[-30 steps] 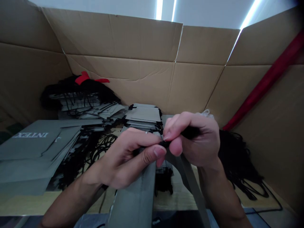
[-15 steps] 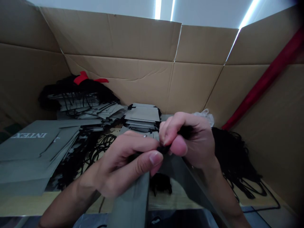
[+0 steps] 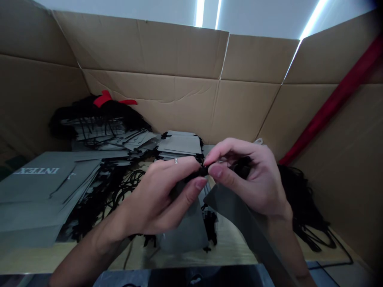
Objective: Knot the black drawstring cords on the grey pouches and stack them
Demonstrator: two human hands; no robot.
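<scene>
My left hand [image 3: 164, 195], with a ring on one finger, pinches a short piece of black cord [image 3: 204, 170] between thumb and forefinger. From the other side, the fingertips of my right hand [image 3: 248, 175] pinch the same cord, and more black cord is bunched in its palm. A curved grey paper bag panel [image 3: 239, 215] hangs below my right hand and runs along the forearm. Beneath my left hand, a grey bag [image 3: 188, 231] lies on the table, with black cord ends beside it. Whether the cord is knotted is hidden by my fingers.
Grey printed paper bags [image 3: 36, 191] lie stacked at left. Behind them is a pile of bags and black cords with a red strip [image 3: 102, 99]. A small stack [image 3: 179, 142] stands centre back. Black cords [image 3: 299, 195] lie at right. Cardboard walls [image 3: 149, 48] enclose the table.
Both hands have risen slightly and the right has shifted right, still gripping the cord. The grey panel below my left hand has gone from the lower middle, uncovering the bag on the table.
</scene>
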